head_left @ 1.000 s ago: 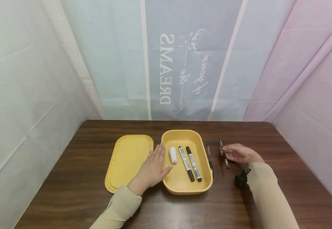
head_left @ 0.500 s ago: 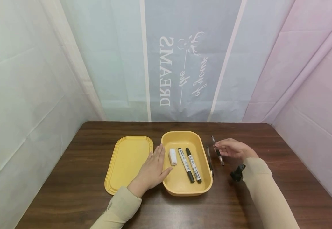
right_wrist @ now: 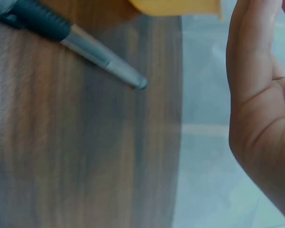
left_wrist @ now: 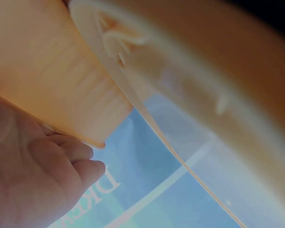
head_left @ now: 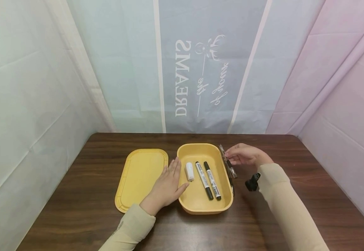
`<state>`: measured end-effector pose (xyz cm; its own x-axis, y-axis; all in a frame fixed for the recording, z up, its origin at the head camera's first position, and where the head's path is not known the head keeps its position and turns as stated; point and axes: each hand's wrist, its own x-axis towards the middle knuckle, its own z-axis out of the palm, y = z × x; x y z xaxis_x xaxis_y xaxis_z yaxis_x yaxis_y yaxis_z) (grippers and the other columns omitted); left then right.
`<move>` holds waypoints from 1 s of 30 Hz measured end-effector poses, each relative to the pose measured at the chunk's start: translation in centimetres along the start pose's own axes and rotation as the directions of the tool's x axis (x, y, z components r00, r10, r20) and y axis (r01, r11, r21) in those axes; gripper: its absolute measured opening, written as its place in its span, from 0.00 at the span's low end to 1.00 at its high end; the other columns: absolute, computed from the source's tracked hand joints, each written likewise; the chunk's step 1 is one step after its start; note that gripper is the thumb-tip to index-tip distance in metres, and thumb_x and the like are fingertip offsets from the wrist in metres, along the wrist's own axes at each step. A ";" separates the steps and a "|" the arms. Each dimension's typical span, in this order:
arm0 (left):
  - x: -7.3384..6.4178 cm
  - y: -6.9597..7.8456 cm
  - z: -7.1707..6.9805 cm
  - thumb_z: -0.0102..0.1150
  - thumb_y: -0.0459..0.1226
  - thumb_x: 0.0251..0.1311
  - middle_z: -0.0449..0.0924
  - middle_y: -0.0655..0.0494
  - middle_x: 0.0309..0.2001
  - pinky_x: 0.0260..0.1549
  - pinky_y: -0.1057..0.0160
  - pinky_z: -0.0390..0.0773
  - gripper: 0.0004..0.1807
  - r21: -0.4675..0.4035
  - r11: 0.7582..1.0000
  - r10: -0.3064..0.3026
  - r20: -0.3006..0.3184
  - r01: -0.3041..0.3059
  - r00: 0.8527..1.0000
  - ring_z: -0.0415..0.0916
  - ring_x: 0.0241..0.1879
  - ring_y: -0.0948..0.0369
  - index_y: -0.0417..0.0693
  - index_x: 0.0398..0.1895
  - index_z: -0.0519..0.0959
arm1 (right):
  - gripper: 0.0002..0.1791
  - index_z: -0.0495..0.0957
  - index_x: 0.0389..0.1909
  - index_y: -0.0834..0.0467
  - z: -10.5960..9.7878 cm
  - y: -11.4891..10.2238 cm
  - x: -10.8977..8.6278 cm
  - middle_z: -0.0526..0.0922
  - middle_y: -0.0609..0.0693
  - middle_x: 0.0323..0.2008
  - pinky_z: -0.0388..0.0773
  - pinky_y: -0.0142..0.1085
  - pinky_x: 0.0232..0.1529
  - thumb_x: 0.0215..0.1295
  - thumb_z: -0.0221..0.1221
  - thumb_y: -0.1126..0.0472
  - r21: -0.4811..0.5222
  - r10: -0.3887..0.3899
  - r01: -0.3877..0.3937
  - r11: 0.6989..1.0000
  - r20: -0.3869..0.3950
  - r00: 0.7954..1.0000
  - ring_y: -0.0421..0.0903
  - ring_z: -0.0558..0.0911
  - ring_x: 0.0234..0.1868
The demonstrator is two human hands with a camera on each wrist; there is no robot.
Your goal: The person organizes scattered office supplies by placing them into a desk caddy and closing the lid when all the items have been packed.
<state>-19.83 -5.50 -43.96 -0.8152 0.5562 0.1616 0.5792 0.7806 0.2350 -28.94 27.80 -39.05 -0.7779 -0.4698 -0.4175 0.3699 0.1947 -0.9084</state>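
Observation:
My left hand [head_left: 166, 184] lies with straight fingers along the left rim of a yellow plastic box [head_left: 205, 206]. Inside the box are a black-capped marker [head_left: 204, 179], a second such marker [head_left: 212, 181] and a small white rounded object [head_left: 189, 171]. Over the box's right edge, my right hand [head_left: 246, 155] pinches a clear pen with a black grip [head_left: 222, 150] between thumb and fingertips, held slanted. Beneath it, a similar pen [head_left: 232, 186] rests on the table against the box's right side. The right wrist view shows a pen [right_wrist: 102, 56] on the wood, away from the hand [right_wrist: 263, 90].
A flat yellow lid [head_left: 144, 174] lies on the dark wooden table [head_left: 84, 195], left of the box. Behind the table hangs a printed cloth [head_left: 131, 87], with pale cloth walls at both sides. A black wrist camera [head_left: 252, 182] sits by the right cuff.
My right hand has carried its pen leftward, from the open table to the box's right rim. The left hand and the things in the box have stayed put.

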 end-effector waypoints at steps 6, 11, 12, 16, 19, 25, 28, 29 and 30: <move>0.0 0.1 -0.1 0.36 0.55 0.70 0.41 0.37 0.73 0.66 0.47 0.51 0.42 0.002 1.000 -0.010 0.011 0.010 1.000 0.42 0.72 0.47 0.29 0.71 0.45 | 0.08 0.82 0.31 0.66 1.8 -2.0 0.1 0.82 0.50 0.25 0.80 0.30 0.33 0.64 0.54 0.72 -0.073 0.044 -0.046 0.996 -0.026 0.999 0.38 0.82 0.25; 0.1 0.1 -0.4 0.38 0.55 0.70 0.42 0.37 0.72 0.66 0.47 0.51 0.42 -0.003 1.000 -0.011 0.011 0.011 1.000 0.43 0.71 0.47 0.28 0.71 0.46 | 0.06 0.81 0.29 0.70 3.6 -3.5 0.5 0.81 0.52 0.21 0.81 0.35 0.33 0.60 0.59 0.69 -0.257 0.055 -0.079 0.963 -0.097 0.994 0.39 0.81 0.21; 0.1 0.1 -0.4 0.38 0.55 0.70 0.42 0.36 0.72 0.66 0.47 0.51 0.42 -0.005 1.000 -0.010 0.008 0.010 1.000 0.43 0.71 0.46 0.28 0.71 0.46 | 0.07 0.81 0.31 0.71 4.0 -3.7 0.6 0.81 0.52 0.21 0.81 0.35 0.33 0.59 0.60 0.68 -0.291 0.056 -0.087 0.953 -0.112 0.992 0.39 0.81 0.21; 0.1 0.2 -0.4 0.39 0.54 0.70 0.42 0.36 0.72 0.66 0.47 0.51 0.42 -0.014 1.000 -0.012 0.006 0.012 1.000 0.43 0.71 0.46 0.28 0.71 0.46 | 0.11 0.80 0.36 0.75 5.6 -4.3 1.2 0.82 0.53 0.21 0.81 0.35 0.30 0.58 0.61 0.68 -0.354 0.058 -0.108 0.929 -0.148 0.987 0.40 0.81 0.20; 0.0 0.4 -0.2 0.40 0.54 0.69 0.42 0.36 0.72 0.66 0.47 0.51 0.42 -0.015 1.000 -0.013 0.001 0.013 1.000 0.43 0.71 0.46 0.28 0.71 0.46 | 0.11 0.80 0.36 0.75 6.8 -4.5 1.6 0.82 0.53 0.20 0.81 0.35 0.29 0.57 0.62 0.69 -0.385 0.053 -0.113 0.916 -0.165 0.985 0.41 0.81 0.19; -0.1 0.5 0.4 0.42 0.53 0.69 0.43 0.35 0.72 0.66 0.46 0.52 0.42 -0.013 1.000 -0.012 -0.021 0.011 1.000 0.44 0.71 0.45 0.27 0.70 0.47 | 0.06 0.81 0.26 0.70 8.8 -4.4 2.3 0.81 0.54 0.17 0.82 0.41 0.32 0.57 0.61 0.70 -0.465 0.025 -0.119 0.877 -0.204 0.979 0.42 0.81 0.17; -0.1 0.6 0.7 0.42 0.53 0.69 0.44 0.35 0.72 0.65 0.46 0.52 0.42 -0.008 1.000 -0.010 -0.032 0.010 0.999 0.45 0.71 0.44 0.27 0.70 0.48 | 0.05 0.81 0.24 0.69 9.7 -3.9 2.7 0.81 0.54 0.18 0.82 0.42 0.34 0.55 0.61 0.71 -0.501 0.018 -0.125 0.856 -0.212 0.977 0.43 0.81 0.18; -0.2 0.7 0.8 0.42 0.53 0.69 0.44 0.35 0.72 0.66 0.46 0.52 0.42 -0.007 1.000 -0.010 -0.034 0.010 0.999 0.45 0.71 0.44 0.27 0.70 0.48 | 0.05 0.81 0.23 0.69 9.9 -3.6 2.8 0.81 0.54 0.18 0.82 0.43 0.34 0.55 0.62 0.71 -0.510 0.018 -0.127 0.851 -0.213 0.977 0.44 0.81 0.18; -0.2 0.7 0.8 0.42 0.53 0.69 0.44 0.35 0.72 0.66 0.46 0.52 0.42 -0.005 1.000 -0.010 -0.036 0.010 0.999 0.45 0.71 0.44 0.27 0.70 0.48 | 0.05 0.81 0.23 0.69 10.2 -3.4 2.9 0.81 0.55 0.18 0.82 0.43 0.34 0.54 0.61 0.71 -0.518 0.018 -0.129 0.846 -0.215 0.977 0.44 0.82 0.18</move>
<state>-19.23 -4.83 -44.62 -0.8204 0.5381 0.1932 0.5713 0.7843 0.2417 -27.29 16.97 -36.96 -0.8620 -0.2703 -0.4288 0.1504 0.6713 -0.7257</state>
